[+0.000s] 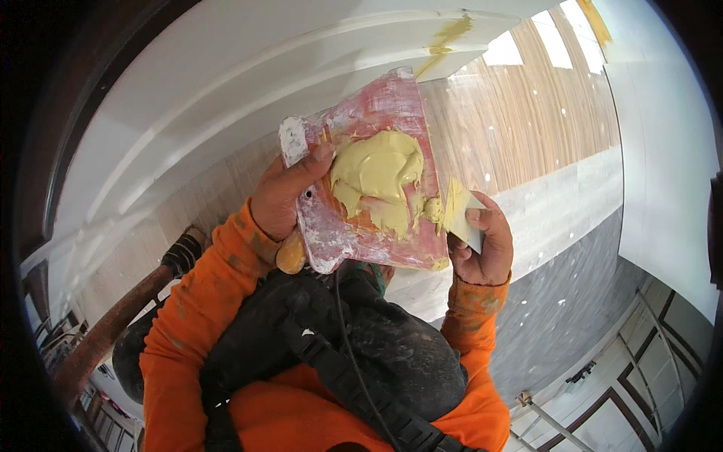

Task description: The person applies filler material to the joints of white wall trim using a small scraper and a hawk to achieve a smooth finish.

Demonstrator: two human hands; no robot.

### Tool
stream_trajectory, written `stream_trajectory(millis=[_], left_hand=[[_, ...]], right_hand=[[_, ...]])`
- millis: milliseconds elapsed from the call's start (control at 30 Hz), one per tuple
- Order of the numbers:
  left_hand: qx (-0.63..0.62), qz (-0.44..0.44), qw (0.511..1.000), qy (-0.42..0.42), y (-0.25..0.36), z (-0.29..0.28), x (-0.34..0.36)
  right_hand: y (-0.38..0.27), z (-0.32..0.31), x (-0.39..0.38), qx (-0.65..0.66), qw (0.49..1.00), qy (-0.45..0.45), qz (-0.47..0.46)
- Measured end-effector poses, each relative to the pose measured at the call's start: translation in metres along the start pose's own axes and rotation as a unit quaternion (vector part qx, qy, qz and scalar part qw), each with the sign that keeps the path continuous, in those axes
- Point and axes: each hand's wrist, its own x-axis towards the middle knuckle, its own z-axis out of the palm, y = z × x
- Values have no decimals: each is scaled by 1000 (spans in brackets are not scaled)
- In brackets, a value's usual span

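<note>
My left hand (280, 197) is closed on the edge of a worn red putty board (395, 102), thumb on top and fingers mostly hidden beneath. A large mound of yellow putty (376, 167) lies in the board's middle. White dried smears cover its left corners. Below my left hand a rounded wooden handle end (291, 254) sticks out; what it belongs to is hidden. My right hand (491, 245) pinches a thin flat spreader (468, 226) at the board's right edge. Yellow putty coats the spreader's left side, and a small lump sits on the board beside it.
A white moulded panel (301, 68) with a yellow putty streak (450, 36) rises ahead. The wood-patterned floor (520, 128) has white specks. At left stands a rusty pole (113, 324); a metal frame (553, 422) is at lower right. A dark cable (346, 331) hangs before me.
</note>
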Motion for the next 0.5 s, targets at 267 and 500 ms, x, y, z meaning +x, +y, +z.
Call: stream_trajectory(millis=[267,500], left_hand=[[48,13,999,11,-11,18,12],[1,30,999,20,-19,10,14]], right_hand=[[5,-12,-21,-202,897,-5,-393],[20,-19,-19,-413,680,-92,-599]])
